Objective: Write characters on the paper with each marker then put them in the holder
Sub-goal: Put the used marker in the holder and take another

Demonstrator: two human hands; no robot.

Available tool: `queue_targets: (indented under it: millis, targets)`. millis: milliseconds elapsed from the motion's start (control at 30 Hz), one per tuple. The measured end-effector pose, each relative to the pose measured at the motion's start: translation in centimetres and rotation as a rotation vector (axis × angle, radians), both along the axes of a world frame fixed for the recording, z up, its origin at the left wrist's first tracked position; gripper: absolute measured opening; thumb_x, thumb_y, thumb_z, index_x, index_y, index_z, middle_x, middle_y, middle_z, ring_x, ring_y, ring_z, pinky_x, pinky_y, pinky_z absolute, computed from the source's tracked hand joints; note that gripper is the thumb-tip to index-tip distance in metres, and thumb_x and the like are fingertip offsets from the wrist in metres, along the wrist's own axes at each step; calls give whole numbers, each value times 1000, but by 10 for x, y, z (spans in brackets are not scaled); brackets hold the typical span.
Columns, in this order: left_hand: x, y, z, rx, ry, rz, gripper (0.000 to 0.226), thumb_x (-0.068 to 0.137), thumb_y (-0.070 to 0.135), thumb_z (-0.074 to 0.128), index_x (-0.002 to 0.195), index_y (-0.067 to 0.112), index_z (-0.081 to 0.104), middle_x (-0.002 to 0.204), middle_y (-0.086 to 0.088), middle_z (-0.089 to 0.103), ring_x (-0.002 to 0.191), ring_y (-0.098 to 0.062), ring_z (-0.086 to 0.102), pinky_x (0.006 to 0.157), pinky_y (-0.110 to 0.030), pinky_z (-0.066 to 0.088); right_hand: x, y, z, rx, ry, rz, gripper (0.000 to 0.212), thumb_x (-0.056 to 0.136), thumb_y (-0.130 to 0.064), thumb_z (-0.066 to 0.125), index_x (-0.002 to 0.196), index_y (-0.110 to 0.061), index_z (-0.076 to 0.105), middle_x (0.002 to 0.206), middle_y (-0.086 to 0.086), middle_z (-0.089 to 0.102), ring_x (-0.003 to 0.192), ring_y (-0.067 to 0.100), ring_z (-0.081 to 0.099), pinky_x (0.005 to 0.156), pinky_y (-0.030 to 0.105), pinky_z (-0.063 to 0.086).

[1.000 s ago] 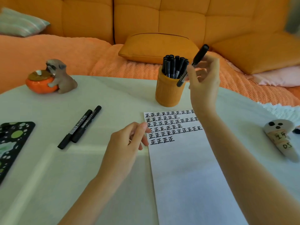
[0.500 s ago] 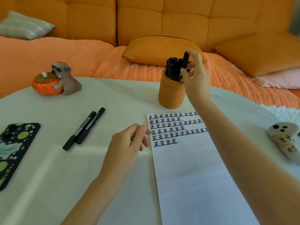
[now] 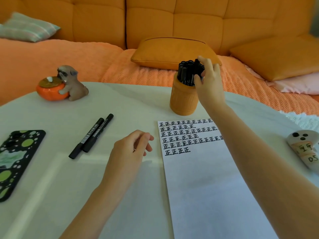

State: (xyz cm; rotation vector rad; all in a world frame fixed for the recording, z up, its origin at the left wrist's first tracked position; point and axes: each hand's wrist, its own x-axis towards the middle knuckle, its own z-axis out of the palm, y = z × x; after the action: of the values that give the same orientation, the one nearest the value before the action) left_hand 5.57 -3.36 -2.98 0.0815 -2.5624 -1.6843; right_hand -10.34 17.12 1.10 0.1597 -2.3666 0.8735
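An orange ribbed holder (image 3: 183,102) stands on the white table just beyond the paper and is packed with several black markers (image 3: 185,71). My right hand (image 3: 209,83) reaches to its right rim, thumb and fingers pinching a black marker sunk in among the others. The white paper (image 3: 207,187) carries six rows of black characters at its top. Two capped black markers (image 3: 91,135) lie side by side left of the paper. My left hand (image 3: 129,152) stays by the paper's left edge, fingers loosely curled, holding nothing.
A phone in a black case with green spots (image 3: 15,157) lies at the left table edge. A dog figurine hugging an orange pot (image 3: 69,83) sits at the back left. A small ghost toy (image 3: 305,149) lies at the right. An orange sofa with cushions stands behind.
My right hand has brought the marker down from above the holder and lowered it in among the others. The left hand has hardly moved.
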Motion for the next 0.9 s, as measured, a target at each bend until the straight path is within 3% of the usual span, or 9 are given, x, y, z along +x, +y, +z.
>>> queue_targets:
  millis: [133,200,333,433,667,900]
  targets:
    - [0,-1,-1,-4,-8,4,24,94,29,45,80,29,65,69,15,64,62,-3,55,62,-21,41,0,0,3,-8,-3,30,41,93,-2,50,133,-10,44,99,5,46,83,16,45,64,20,35]
    - [1,0,0,-4,-12,2,24,94,29,45,81,29,65,69,15,64,63,-3,55,61,-19,41,0,-1,4,-64,20,31,33,93,-4,54,125,-4,44,95,2,49,81,17,48,61,20,37]
    - [2,1,1,3,-15,-4,23,94,29,45,82,30,65,68,16,63,63,-2,55,59,-15,40,0,-2,8,-41,19,-39,26,94,-7,54,118,-2,44,86,4,54,73,22,53,61,39,46]
    - [2,2,1,5,-17,-9,23,94,29,45,83,30,65,69,16,63,64,-2,55,60,-18,41,-1,0,9,50,15,-108,27,93,-14,57,117,-7,47,91,7,63,75,26,57,59,38,45]
    - [1,1,-2,-18,-13,-17,21,94,25,48,83,30,65,70,16,64,64,-1,56,56,-8,40,1,-2,13,83,-28,-76,28,90,-11,61,114,-5,47,98,8,62,83,30,56,62,42,46]
    - [0,0,-3,-43,-9,-11,20,94,21,50,83,30,65,68,14,64,64,-1,56,55,-8,40,1,-6,11,33,-77,-3,24,93,-4,51,115,-5,41,109,18,62,87,38,59,68,57,51]
